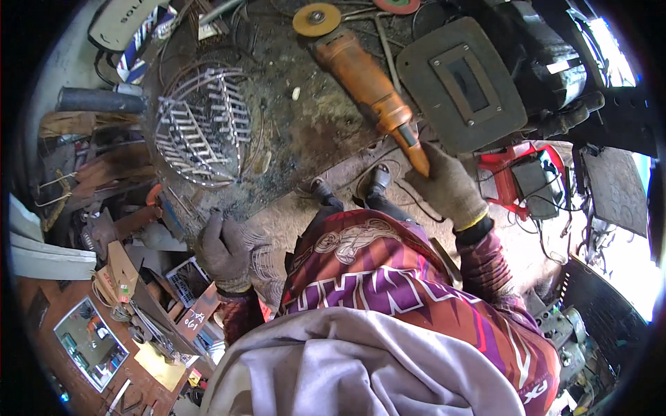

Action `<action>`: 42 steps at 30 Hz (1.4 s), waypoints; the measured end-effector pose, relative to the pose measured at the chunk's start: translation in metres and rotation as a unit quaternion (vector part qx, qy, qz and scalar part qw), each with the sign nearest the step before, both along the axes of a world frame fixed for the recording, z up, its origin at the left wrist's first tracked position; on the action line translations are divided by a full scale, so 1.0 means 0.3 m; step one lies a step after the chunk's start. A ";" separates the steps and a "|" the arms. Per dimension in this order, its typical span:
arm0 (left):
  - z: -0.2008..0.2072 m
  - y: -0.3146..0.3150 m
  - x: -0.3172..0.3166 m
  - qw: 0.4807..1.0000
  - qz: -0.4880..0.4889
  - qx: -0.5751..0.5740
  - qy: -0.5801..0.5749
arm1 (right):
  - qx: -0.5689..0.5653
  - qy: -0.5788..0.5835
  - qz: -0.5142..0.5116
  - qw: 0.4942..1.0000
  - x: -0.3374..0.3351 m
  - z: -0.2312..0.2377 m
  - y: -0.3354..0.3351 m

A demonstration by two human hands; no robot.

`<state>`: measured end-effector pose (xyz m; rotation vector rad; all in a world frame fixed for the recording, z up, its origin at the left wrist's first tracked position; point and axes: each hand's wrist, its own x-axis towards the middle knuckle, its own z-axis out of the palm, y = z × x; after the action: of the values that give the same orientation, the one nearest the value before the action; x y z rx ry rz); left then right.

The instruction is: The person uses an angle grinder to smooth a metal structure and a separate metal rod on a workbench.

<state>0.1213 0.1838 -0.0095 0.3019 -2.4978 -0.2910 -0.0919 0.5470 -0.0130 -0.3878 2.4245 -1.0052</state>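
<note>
My right hand (449, 182), in a grey-brown work glove, is closed around the tapered rear end of an orange angle grinder (364, 80). The grinder points away from me over the dark worktable (298, 142), its head beside a round tan disc (316, 21). Whether the disc is fixed to it, I cannot tell. At the table's near left corner is my left hand (225, 253), gloved too, fingers curled together; what they hold, if anything, is hidden. A round metal frame with rows of short bars (202, 128) lies on the table's left part.
A dark welding face shield (463, 84) lies right of the grinder. Behind the grinder is a red-and-green disc (397, 5). A red plastic stool (501, 182) with a box and cables stands at the right. Tools and scrap crowd the left; a cable runs along the floor.
</note>
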 end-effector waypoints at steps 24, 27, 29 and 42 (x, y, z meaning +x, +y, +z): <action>0.021 0.453 -0.441 0.945 -0.242 0.161 -0.151 | 0.083 0.413 0.176 0.890 -0.670 0.034 -0.286; 0.007 0.427 -0.379 0.953 -0.213 0.167 -0.135 | 0.210 0.441 0.222 0.844 -0.669 0.016 -0.351; -0.001 0.411 -0.349 0.961 -0.187 0.165 -0.124 | 0.210 0.472 0.219 0.828 -0.661 -0.022 -0.394; -0.039 0.315 -0.319 0.958 -0.142 0.197 -0.152 | 0.216 0.414 0.312 0.827 -0.722 -0.030 -0.425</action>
<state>0.0255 0.2781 -0.0210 0.1515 -2.7741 -0.9291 -0.3086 0.4196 -0.0221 -1.5749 2.7681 0.0676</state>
